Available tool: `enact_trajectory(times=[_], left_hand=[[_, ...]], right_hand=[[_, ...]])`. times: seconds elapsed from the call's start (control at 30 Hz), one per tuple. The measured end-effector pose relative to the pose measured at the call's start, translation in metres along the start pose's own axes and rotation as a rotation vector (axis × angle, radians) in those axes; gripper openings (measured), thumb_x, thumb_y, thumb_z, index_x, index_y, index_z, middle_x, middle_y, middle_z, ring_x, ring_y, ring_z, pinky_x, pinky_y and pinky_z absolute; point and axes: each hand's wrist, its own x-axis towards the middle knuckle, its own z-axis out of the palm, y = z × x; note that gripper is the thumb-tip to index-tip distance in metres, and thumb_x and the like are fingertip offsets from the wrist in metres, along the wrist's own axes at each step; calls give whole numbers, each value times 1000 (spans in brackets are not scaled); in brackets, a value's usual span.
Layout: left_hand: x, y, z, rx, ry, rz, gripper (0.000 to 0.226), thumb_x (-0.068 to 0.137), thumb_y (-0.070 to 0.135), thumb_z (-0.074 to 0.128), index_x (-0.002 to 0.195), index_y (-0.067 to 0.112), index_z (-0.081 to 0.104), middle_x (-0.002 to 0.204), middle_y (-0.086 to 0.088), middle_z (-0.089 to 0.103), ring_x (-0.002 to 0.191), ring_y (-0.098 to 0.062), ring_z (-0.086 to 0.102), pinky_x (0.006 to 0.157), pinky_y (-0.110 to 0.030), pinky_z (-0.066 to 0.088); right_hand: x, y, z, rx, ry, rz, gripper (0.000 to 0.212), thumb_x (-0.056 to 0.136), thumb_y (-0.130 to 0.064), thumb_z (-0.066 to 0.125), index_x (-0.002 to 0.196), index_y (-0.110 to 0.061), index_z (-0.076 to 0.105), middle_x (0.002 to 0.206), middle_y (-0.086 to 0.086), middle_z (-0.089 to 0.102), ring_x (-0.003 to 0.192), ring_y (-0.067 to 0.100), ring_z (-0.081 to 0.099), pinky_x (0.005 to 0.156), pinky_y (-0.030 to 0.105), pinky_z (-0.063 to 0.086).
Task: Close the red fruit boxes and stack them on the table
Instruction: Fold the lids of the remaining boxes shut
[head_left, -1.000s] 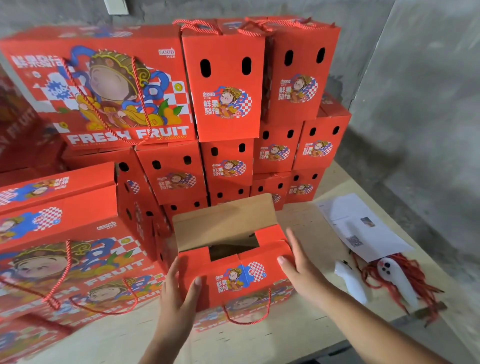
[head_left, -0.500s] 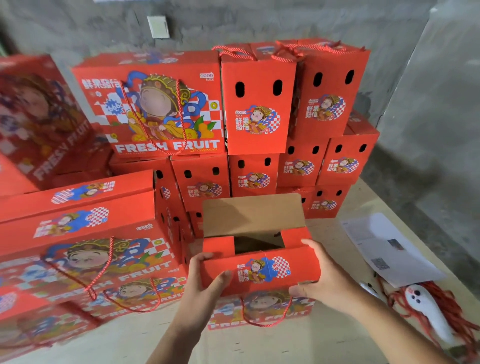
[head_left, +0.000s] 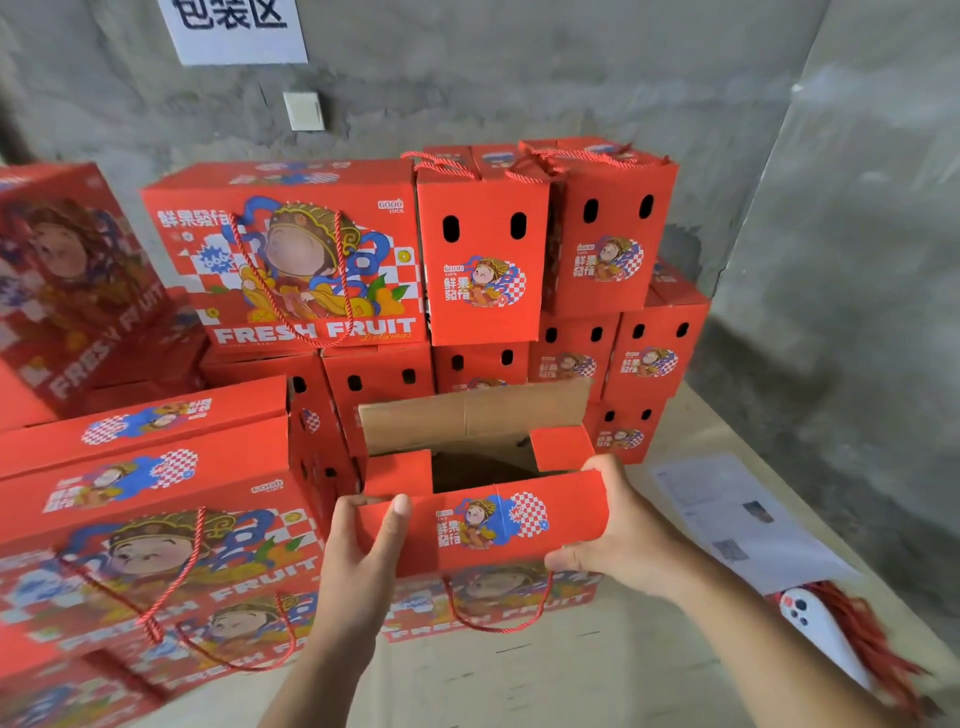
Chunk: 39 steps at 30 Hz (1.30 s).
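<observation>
1. Head view, task thing: box (head_left: 483, 525) sits on table (head_left: 597, 675) near front edge, just in front of the closed stack (head_left: 519, 270) and just beside the big boxes at left. Top not shut: rear flap (head_left: 472, 415) stands up, brown inside facing the camera; two small side flaps (head_left: 397, 470) folded part-way in; dark gap between them shows the inside.
2. Hands: left hand (head_left: 363, 545) grips front flap (head_left: 493, 525) at its left end, thumb over the printed face, fingers curled behind. Right hand (head_left: 618, 530) grips the right end same way, thumb low on the face, fingers wrapped over the top edge. Both closed on the flap, nothing else held.
3. Step, as I read it: closing this box, front flap being folded over the opening. Stacking not begun for it.
4. Next move prob. needs: front flap pressed flat over side flaps, then rear flap brought fwd and down on top; rope handle (head_left: 493, 608) hangs on the front, keep it clear.
5. Others: papers (head_left: 737, 519) and a white object (head_left: 815, 629) with red cords, right of box, apart from it.
</observation>
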Motion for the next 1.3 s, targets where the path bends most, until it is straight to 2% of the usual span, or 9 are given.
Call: enact_trajectory(times=[0.3,0.5,0.63,0.8,0.93,1.03,1.13,1.23,1.3], left_hand=[[5,-22,-3,46,44,-80,18,88,59,60,96,42,61,93,5,76,85,-10,76,57,-20,58],[2,-39,-7,39,6,-120,46,91,54,61,135,47,49,124,14,58,93,-3,74,63,-22,61],[-2,-73,-11,114,-56,-160,26,97,39,60,122,34,54,121,-6,64,90,-13,75,63,-23,60],[-2,-112,-15,295,-121,-181,25,102,26,60,126,30,52,133,-12,56,112,-26,66,82,-35,62],[-1,-112,-17,643,-56,-102,55,95,50,62,142,28,45,142,-12,39,128,-33,45,108,-49,43],[-14,-104,-25,904,-123,206,67,99,67,49,145,19,49,142,-5,45,132,-27,42,109,-47,39],[-24,-98,-29,896,-155,252,71,97,70,45,147,20,47,140,4,49,129,-19,44,109,-43,42],[-30,-92,-30,834,-159,210,71,95,66,42,151,22,44,146,7,49,136,-17,43,111,-42,43],[-29,-90,-30,891,-190,228,72,96,64,41,155,23,41,153,9,45,141,-17,37,115,-40,39]], right_hand=[[4,11,12,-44,-24,42,102,52,-62,94,130,-53,28,119,-17,58,109,6,62,85,40,62],[4,24,27,-60,-68,74,119,54,-64,91,146,-69,16,143,-16,45,128,8,50,104,43,52],[1,48,48,-82,-119,151,126,60,-56,92,153,-64,7,147,-10,38,129,9,47,105,37,51],[-4,67,63,-213,-191,215,129,66,-61,85,150,-64,-13,145,-9,24,117,10,51,93,26,54],[-4,67,62,-219,-189,193,134,76,-53,84,146,-60,-31,153,-12,4,119,9,50,71,16,50],[-12,72,64,-203,-132,119,125,78,-54,80,150,-57,-22,155,-16,-3,132,7,37,82,16,49],[-20,75,66,-176,-39,64,104,81,-62,70,159,-48,2,157,-20,4,144,11,22,113,40,42],[-23,72,67,-141,163,-4,66,95,-41,68,153,-28,40,151,-6,36,140,15,40,113,44,45],[-23,71,68,-175,247,-42,51,99,-31,65,147,-20,51,144,-5,45,135,15,47,111,41,47]])
